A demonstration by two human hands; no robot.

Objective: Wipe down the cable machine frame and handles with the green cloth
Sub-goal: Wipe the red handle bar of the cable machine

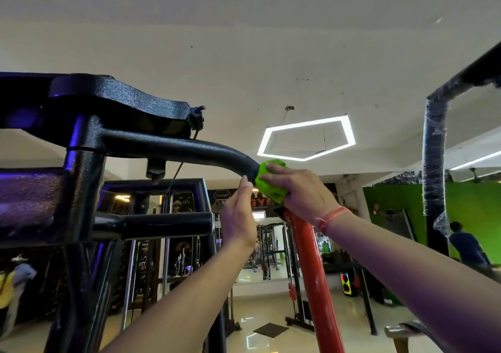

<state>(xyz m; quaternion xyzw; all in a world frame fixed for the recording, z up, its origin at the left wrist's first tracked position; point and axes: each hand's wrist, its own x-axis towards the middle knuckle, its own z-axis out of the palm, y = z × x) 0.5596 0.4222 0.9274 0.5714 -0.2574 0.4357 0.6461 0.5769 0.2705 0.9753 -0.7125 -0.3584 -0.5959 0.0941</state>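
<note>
Right hand grips green cloth — on black bar

Bright, even light; main source is pentagon lamp just above right hand. Purple cast on frame far left of hands. Wide-angle bending at edges; bg soft, floor glare below hands.

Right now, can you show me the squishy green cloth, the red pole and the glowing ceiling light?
bright green cloth (pixel 271 183): head view, its bunched middle.
red metal pole (pixel 311 271): head view, mid-shaft.
glowing pentagon ceiling light (pixel 306 125): head view, upper strip.
</note>
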